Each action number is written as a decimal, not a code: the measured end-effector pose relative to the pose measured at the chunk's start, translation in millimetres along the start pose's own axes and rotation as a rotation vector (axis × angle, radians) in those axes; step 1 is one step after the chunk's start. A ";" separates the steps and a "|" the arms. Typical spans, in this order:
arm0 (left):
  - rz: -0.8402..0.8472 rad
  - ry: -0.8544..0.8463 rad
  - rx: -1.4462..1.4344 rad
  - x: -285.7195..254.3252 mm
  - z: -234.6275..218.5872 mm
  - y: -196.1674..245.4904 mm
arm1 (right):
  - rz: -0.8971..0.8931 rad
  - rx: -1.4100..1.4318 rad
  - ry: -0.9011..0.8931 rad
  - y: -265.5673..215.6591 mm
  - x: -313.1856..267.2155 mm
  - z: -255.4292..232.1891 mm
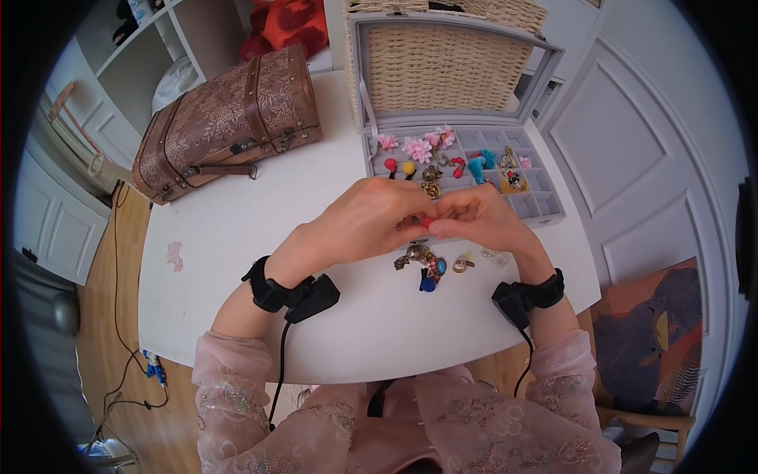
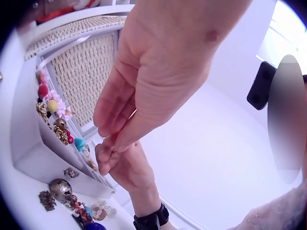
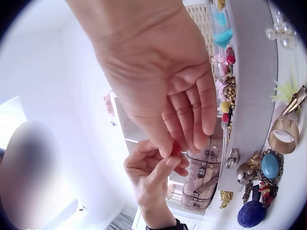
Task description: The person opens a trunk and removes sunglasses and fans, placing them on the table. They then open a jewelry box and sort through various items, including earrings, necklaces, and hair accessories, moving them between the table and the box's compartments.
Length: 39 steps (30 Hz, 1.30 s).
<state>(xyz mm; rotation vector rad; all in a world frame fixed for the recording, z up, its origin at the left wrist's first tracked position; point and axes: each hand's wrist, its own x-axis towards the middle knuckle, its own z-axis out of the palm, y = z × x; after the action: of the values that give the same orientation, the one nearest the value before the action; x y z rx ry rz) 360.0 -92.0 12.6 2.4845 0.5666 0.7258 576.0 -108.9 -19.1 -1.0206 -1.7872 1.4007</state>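
Fingertip to fingertip, my left hand (image 1: 367,217) and right hand (image 1: 482,215) pinch a small red thing (image 1: 426,222), mostly hidden by the fingers, in front of a grey jewelry box (image 3: 254,72). Inside the box are pink flowers (image 1: 417,148), a red pom-pom hair tie (image 1: 390,164), a yellow one (image 1: 408,167), teal tassels (image 1: 476,167) and gold-coloured jewelry. Below the hands, on the white table (image 1: 355,324), lie a dark blue pom-pom hair tie (image 3: 252,213), a turquoise-stone ornament (image 3: 270,165), a wide gold ring (image 3: 283,136) and pearls (image 3: 286,42).
The box's windowed lid (image 1: 359,79) stands raised against a wicker basket (image 1: 442,71). A brown patterned case (image 1: 229,118) sits on the table's left side. Panelled doors (image 1: 632,158) border the right side. Cables (image 1: 118,332) lie on the wooden floor to the left.
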 end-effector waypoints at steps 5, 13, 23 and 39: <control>-0.017 -0.022 0.103 -1.0 -8.8 0.6 | -0.073 -0.241 0.104 2.3 0.3 -8.9; -0.074 0.029 0.187 -7.6 -39.5 -3.7 | 0.105 -0.909 0.933 13.1 -14.7 -74.3; -0.721 -0.358 0.447 -25.4 -58.5 -35.2 | 0.377 -1.350 0.882 38.4 -36.3 -105.4; -0.736 -0.578 0.474 -22.1 -40.1 -50.7 | 0.383 -1.389 0.850 36.4 -33.4 -99.3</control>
<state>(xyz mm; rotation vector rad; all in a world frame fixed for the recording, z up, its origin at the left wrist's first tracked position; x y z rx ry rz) 307.0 -49.6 5.7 2.4135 1.4098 -0.4392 683.6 -85.8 -32.8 -2.2353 -1.7247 -0.4450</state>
